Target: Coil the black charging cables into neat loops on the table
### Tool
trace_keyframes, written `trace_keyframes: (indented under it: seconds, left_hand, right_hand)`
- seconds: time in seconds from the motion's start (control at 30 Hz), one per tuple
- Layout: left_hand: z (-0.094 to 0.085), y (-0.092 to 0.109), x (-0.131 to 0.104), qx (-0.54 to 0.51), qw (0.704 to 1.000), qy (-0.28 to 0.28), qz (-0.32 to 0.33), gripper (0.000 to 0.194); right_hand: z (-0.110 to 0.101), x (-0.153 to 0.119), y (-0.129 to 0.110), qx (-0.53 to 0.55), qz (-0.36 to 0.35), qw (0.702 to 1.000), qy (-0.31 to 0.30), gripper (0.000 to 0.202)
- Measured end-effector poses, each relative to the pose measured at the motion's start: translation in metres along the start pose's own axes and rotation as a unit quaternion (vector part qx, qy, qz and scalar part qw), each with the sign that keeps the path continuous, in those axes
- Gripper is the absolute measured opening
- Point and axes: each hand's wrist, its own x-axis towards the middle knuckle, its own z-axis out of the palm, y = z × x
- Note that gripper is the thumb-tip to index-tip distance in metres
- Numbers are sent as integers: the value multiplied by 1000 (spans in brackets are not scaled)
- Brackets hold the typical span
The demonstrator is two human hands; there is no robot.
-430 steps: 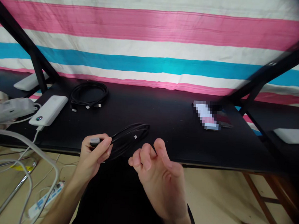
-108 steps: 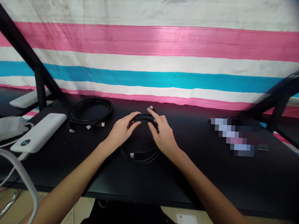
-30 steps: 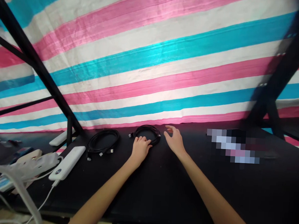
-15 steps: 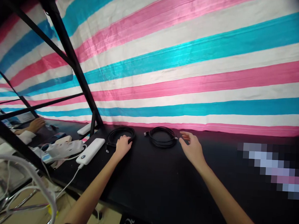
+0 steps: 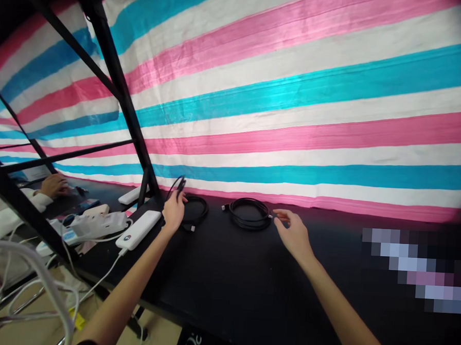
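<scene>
Largest of all, a sheet of pink, white and blue stripes (image 5: 258, 94) hung behind the round middle coil of thin black cable (image 5: 248, 226), which lay flat on the long black tabletop (image 5: 243, 286). A black metal frame (image 5: 122, 92) slanted upward to the left of that coil. The right hand (image 5: 293, 236) was just right of the coil, half open with fingers bent and nothing visibly in its grasp; contact with the plug there could not be made out. A pixelated patch (image 5: 414, 267) covered something well to the coil's right. Left of the coil, the left hand (image 5: 173, 213) was closed on a raised length of black cable (image 5: 181, 186), beside a second black cable coil (image 5: 206, 211) on the table. Farther left were a white power strip (image 5: 104, 223) and a white, rounded oblong power bank (image 5: 139, 230), a white cord plugged into its near end. At the far left lay a co-worker's hand (image 5: 54, 185). Smallest were the middle coil's metal-tipped plugs, one at its left edge (image 5: 224, 207), one at its right (image 5: 270, 216).
</scene>
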Motion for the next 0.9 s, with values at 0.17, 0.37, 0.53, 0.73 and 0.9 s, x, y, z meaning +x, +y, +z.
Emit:
trace_keyframes:
  seconds: [0.17, 0.37, 0.53, 0.73, 0.9]
  left_hand:
    - [-22, 26, -19, -112, 989, 84, 48, 28]
    - [-15, 75, -83, -364, 927, -15, 93, 19]
    - [7, 99, -140, -471, 849, -235, 37, 30]
    - [28, 101, -150, -455, 795, -393, 82, 31]
    - [26, 107, -98, -496, 730, -460, -96, 40]
  right_hand:
    - [2, -6, -13, 31, -4, 999, -29, 24]
    - [6, -16, -36, 124, 40, 983, -131, 25]
    - [5, -20, -52, 289, 169, 916, -223, 37]
    - [7, -19, -49, 332, 218, 894, -205, 27]
    - [2, -16, -39, 304, 197, 914, -183, 21]
